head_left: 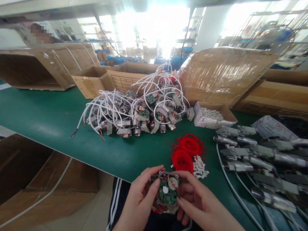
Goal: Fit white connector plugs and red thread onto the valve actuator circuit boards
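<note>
Between my two hands, just over the front edge of the bench, is an electronics housing (167,189) with its green circuit board facing up. A round battery-like disc and several coloured wires show on the board. My left hand (143,192) grips the housing's left side, its thumb on the rim. From the right, my right hand (196,199) has its fingers closed at the housing's edge, by a thin dark wire or seal. Just beyond lie coils of red cord (184,157) and a small pile of white plastic parts (200,167).
Metal sensor units with white cables (144,112) are heaped mid-bench. Finished-looking grey and metal units (260,160) lie at right. A small box of white parts (213,117), a plastic-wrapped carton (223,73) and open cartons (91,81) line the back. A person (43,35) is at far left.
</note>
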`<move>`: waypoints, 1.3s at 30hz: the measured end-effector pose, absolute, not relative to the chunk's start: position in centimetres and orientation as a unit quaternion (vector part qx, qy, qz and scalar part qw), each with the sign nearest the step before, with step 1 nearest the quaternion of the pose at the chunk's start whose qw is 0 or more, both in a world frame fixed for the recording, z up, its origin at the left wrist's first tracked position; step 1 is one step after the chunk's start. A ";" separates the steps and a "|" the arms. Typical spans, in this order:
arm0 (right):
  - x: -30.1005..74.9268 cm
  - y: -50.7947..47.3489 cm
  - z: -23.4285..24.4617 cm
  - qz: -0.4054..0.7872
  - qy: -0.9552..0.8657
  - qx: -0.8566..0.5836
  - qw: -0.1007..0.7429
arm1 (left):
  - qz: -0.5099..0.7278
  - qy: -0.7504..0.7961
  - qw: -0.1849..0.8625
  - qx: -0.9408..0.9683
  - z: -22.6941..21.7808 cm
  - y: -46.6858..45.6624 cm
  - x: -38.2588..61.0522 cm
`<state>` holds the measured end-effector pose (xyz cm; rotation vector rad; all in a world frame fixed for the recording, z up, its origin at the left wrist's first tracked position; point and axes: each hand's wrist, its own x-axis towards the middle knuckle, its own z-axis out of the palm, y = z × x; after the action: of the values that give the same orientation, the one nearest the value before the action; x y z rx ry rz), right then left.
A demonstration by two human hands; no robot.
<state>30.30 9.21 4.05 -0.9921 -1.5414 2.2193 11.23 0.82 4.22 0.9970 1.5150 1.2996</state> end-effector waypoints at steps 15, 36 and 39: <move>29.4 7.9 4.5 0.770 -0.498 -0.350 0.193 | 0.527 0.497 0.591 0.355 4.6 -0.5 10.1; 29.4 8.1 3.9 0.692 -0.586 -0.371 0.202 | 0.492 0.568 0.519 0.408 5.0 0.6 10.0; 29.0 7.9 3.7 0.614 -0.643 -0.401 0.223 | 0.450 0.616 0.421 0.490 5.9 1.4 9.4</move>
<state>29.01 7.86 3.70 -1.1065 -1.7742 1.6947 9.42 1.41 5.89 1.2272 1.5433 1.1285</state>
